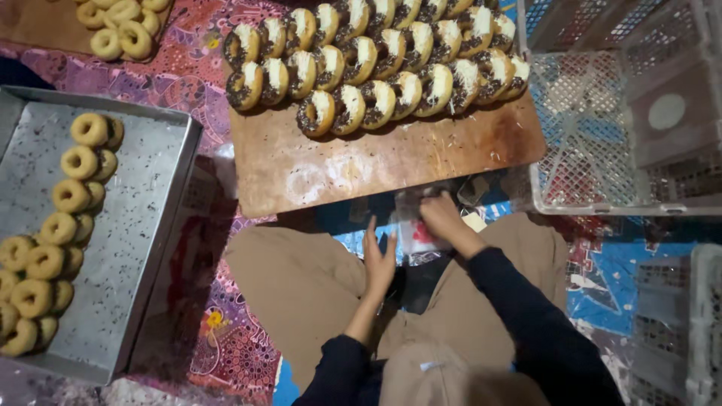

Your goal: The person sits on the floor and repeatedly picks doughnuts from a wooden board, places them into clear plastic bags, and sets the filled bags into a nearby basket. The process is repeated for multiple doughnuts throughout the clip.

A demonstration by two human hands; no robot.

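Clear bag: you have a small see-through plastic bag [418,234] with a red patch on it, low between your knees, just below the near edge of the wooden board [391,162].
Hold: your right hand [442,218] rests on top of the bag; your left hand [378,259] is open just beside it.
Labels, signs, screens: none that you can make out.

Clear plastic bag [418,234] over lap
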